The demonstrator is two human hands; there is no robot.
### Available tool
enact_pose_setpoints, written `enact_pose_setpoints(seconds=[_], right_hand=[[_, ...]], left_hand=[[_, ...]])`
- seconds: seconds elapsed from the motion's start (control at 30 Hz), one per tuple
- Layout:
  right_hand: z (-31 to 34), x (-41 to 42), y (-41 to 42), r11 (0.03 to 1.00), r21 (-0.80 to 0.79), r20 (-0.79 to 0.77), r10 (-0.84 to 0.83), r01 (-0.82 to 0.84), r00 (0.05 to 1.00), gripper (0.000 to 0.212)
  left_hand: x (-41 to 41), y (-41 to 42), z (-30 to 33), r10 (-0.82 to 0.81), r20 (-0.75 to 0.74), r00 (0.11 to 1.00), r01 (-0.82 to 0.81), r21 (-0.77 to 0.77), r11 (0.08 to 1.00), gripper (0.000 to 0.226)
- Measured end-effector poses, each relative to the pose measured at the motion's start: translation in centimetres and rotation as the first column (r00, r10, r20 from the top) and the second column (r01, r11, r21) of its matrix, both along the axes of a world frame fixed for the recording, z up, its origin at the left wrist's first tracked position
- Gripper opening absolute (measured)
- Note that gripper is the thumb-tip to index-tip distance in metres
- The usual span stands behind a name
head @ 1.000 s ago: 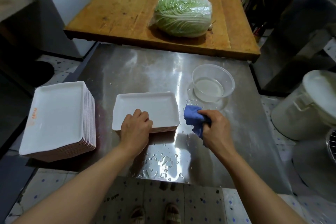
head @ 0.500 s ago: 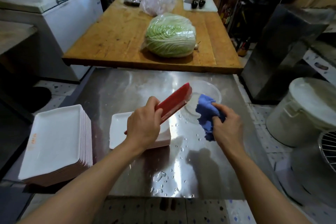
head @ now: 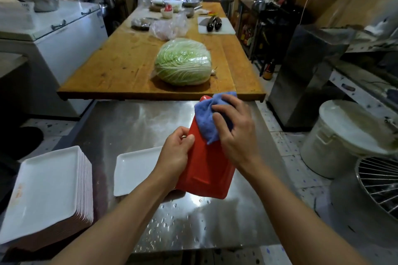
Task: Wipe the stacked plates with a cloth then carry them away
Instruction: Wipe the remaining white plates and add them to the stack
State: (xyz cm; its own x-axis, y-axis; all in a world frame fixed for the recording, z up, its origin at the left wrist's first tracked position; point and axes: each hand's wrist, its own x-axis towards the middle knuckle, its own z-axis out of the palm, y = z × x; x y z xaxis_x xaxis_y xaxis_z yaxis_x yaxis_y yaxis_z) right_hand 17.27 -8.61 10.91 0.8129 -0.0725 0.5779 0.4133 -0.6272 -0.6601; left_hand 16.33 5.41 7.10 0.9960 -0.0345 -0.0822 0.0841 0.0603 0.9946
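My left hand (head: 175, 153) grips the left edge of a rectangular plate (head: 204, 170) that is tilted up over the steel table, its red underside facing me. My right hand (head: 233, 133) presses a blue cloth (head: 207, 114) against the upper part of that red underside. A white rectangular plate (head: 134, 169) lies flat on the table below my left hand. A tall stack of white rectangular plates (head: 46, 193) stands at the table's left edge.
The wet steel table (head: 133, 127) butts against a wooden table (head: 129, 64) bearing a wrapped cabbage (head: 183, 61). A white lidded bucket (head: 344, 137) and a wire rack (head: 379, 185) stand on the floor to the right. A white chest freezer (head: 53, 34) is at left.
My left hand lifted the top plate off the table and turned its red underside toward me. My right hand brought the blue cloth onto it. The view tilted up.
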Motion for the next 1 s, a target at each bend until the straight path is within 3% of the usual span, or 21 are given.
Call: enact_pose_setpoints(seconds=[0.07,0.2,0.3,0.57,0.87,0.93,1.0], right_hand=[[0.5,0.5,0.9,0.995,-0.069,0.054,-0.071,0.075,0.996,0.021],[0.5,1.8,1.4,0.918,-0.378,-0.001,-0.13,0.12,0.992,0.041],[-0.5,1.7,0.4,0.908,-0.403,-0.03,-0.136,0.113,0.99,0.044],[-1.9,1.0,-2.6,0.979,-0.124,-0.179,-0.185,0.164,0.966,0.047],[-4.2,-5.2,-0.4,0.986,0.014,-0.283,-0.156,0.167,0.946,0.055],[-4.2,-5.7,-0.5,0.971,0.151,-0.318,-0.131,0.187,0.939,0.052],[-3.3,-5.6,-0.9,0.873,0.452,-0.384,0.005,0.184,0.923,0.044]], left_hand=[[-0.4,-0.2,0.2,-0.011,0.021,1.0,0.011,0.0,1.0,0.023],[-1.0,-0.4,0.8,0.048,0.018,0.999,-0.047,-0.038,0.998,0.024],[-1.3,-0.3,0.9,0.077,0.008,0.997,-0.076,-0.069,0.995,0.018],[-1.4,-0.8,1.7,0.112,-0.063,0.992,-0.124,-0.235,0.964,0.021],[1.5,-1.0,3.3,0.254,-0.115,0.96,-0.279,-0.418,0.865,0.022],[1.6,-1.2,3.4,0.265,-0.143,0.954,-0.301,-0.473,0.828,0.022],[1.4,-1.5,3.4,0.25,-0.174,0.952,-0.305,-0.512,0.803,0.021]])
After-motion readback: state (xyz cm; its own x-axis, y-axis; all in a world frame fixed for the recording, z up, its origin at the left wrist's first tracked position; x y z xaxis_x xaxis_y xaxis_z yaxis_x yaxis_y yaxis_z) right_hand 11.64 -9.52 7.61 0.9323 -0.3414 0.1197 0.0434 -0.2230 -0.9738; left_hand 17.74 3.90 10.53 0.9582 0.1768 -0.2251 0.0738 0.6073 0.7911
